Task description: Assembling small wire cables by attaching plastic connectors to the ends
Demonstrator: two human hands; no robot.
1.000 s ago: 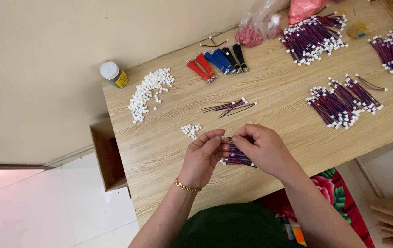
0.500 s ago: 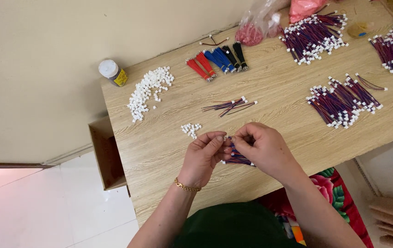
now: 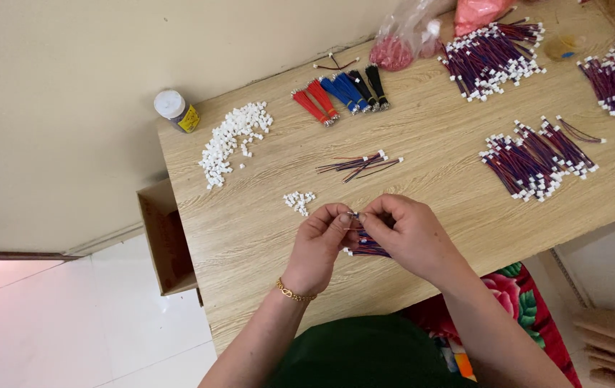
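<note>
left hand (image 3: 319,241), right hand (image 3: 409,233) pinching wire bundle (image 3: 366,246), connector end hidden

wall: cream (image 3: 70,65) | floor: white tile (image 3: 48,323) | table: light wood (image 3: 437,165)

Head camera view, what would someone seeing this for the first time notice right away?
First, the two hands meeting at the table's near edge: the left hand and right hand pinch a small bunch of red and blue wires between them. Next, the bundles of finished wires with white ends spread to the right, and the long heap of white connectors at the far left by a small white-capped bottle.
</note>
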